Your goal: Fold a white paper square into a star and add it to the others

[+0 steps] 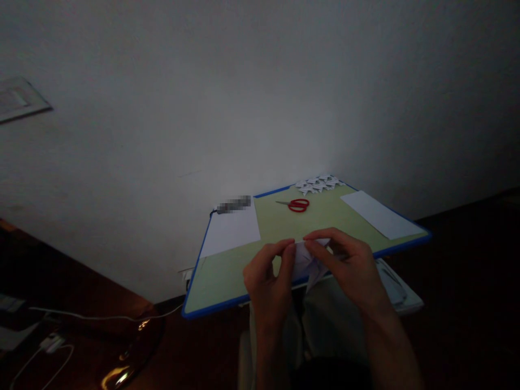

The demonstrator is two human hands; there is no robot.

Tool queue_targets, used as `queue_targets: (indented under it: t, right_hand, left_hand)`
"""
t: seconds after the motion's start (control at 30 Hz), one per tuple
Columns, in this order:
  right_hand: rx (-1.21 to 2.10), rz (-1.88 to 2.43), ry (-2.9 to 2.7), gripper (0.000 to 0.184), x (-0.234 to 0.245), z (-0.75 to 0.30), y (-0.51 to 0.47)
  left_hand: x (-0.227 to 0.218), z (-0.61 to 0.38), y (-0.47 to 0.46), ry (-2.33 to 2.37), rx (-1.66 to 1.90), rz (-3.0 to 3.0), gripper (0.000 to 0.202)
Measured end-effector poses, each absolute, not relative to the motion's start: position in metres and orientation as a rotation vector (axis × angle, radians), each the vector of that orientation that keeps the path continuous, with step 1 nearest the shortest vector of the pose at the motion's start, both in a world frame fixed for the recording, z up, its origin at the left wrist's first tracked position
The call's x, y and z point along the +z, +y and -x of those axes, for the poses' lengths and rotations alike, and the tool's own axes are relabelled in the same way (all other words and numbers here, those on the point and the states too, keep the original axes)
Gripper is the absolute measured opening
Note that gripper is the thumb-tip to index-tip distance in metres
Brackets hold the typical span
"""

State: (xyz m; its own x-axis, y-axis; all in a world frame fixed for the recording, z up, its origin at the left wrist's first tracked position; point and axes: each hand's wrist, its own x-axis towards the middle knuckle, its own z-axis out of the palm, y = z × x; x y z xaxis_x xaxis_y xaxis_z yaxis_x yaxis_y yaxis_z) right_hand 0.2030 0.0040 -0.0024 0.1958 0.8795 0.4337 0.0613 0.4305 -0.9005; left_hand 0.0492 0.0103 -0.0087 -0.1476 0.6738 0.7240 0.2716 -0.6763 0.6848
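Between my two hands is a piece of folded white paper (301, 261), held up over the near edge of the table (227, 281). My left hand (271, 271) pinches its top left part between thumb and fingers. With thumb and forefinger, my right hand (345, 260) grips the upper right part, where a pointed tip sticks out. A loose pointed flap hangs down below the right fingers. Beyond the hands, red-handled scissors (298, 205) lie on the green tabletop, blades to the left. Several small folded paper pieces (319, 184) are grouped at the far edge.
White sheets lie on the table: one sheet (235, 233) at left with a blurred-out dark object (234, 205) at its top, another sheet (379, 214) at right. A wall (260, 97) stands right behind the table. A white cable (109, 318) runs at lower left.
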Motion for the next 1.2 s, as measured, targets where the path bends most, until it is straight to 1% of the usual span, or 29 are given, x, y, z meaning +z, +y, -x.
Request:
queue_targets:
  t: [0.13, 0.33, 0.57, 0.73, 0.87, 1.07, 1.2]
  right_hand:
    - [0.598, 0.991, -1.279, 0.012, -0.003, -0.200, 0.001]
    - [0.719, 0.909, -1.348, 0.010, -0.004, -0.205, 0.000]
    - [0.687, 0.952, -1.404, 0.018, -0.003, -0.210, -0.002]
    - [0.629, 0.904, -1.466, 0.017, 0.000, -0.211, -0.003]
    - [0.657, 0.907, -1.500, 0.020, 0.000, -0.214, -0.004]
    - [0.593, 0.955, -1.435, 0.017, -0.002, -0.210, -0.004]
    - [0.524, 0.940, -1.386, 0.010, -0.005, -0.204, -0.001]
  left_hand:
    - [-0.007, -0.051, 0.009, 1.086, 1.908, -1.812, 0.007]
    - [-0.002, -0.050, 0.006, 1.112, 1.948, -1.813, 0.007]
    - [-0.001, -0.052, 0.005, 1.134, 1.945, -1.830, 0.006]
    - [0.001, -0.050, 0.005, 1.096, 1.958, -1.803, 0.007]
    - [0.002, -0.049, 0.004, 1.054, 1.951, -1.817, 0.007]
    - [0.001, -0.048, 0.004, 1.059, 1.957, -1.876, 0.007]
    - [0.002, -0.047, 0.006, 1.100, 1.952, -1.886, 0.008]
